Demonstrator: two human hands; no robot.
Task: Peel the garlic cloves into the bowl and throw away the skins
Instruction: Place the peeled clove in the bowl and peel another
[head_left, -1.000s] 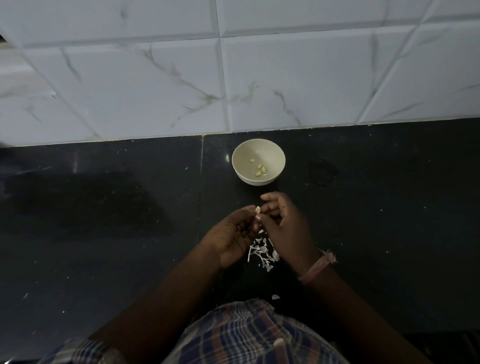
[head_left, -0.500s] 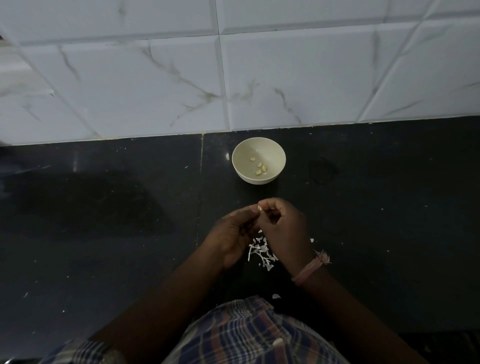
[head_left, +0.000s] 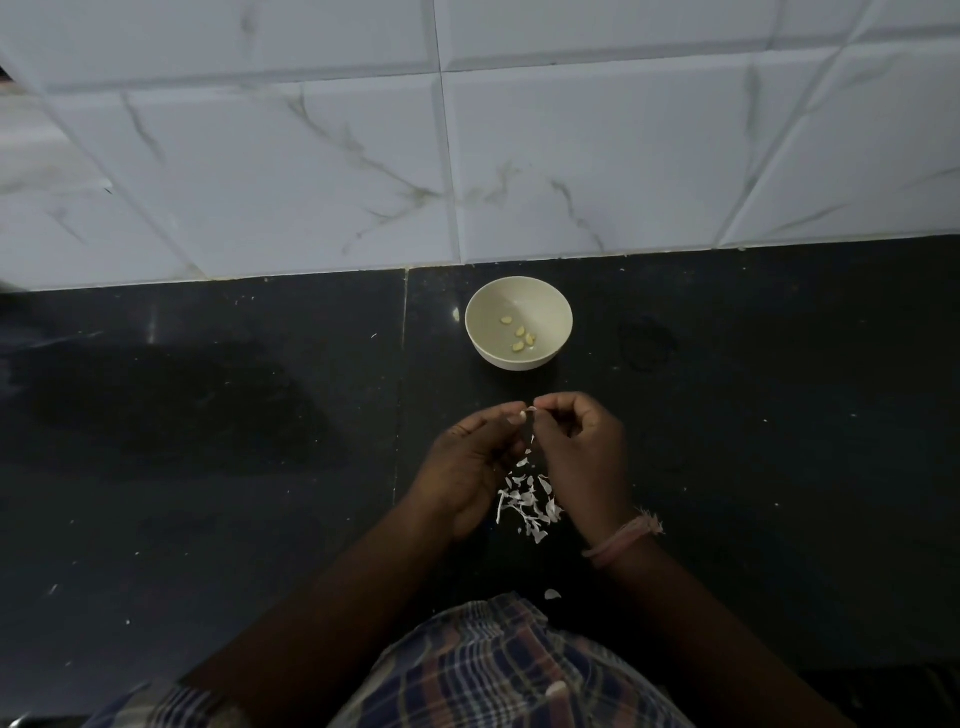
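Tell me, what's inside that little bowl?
The bowl holds four peeled garlic cloves, lying loose near the middle of its floor. Nothing else shows inside. The near wall's inner face is hidden by the rim from this angle.

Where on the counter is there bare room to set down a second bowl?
Bare dark counter runs right of the bowl to the tiled wall; another patch lies left of the seam. It is crowded below the hands, where the garlic skins lie.
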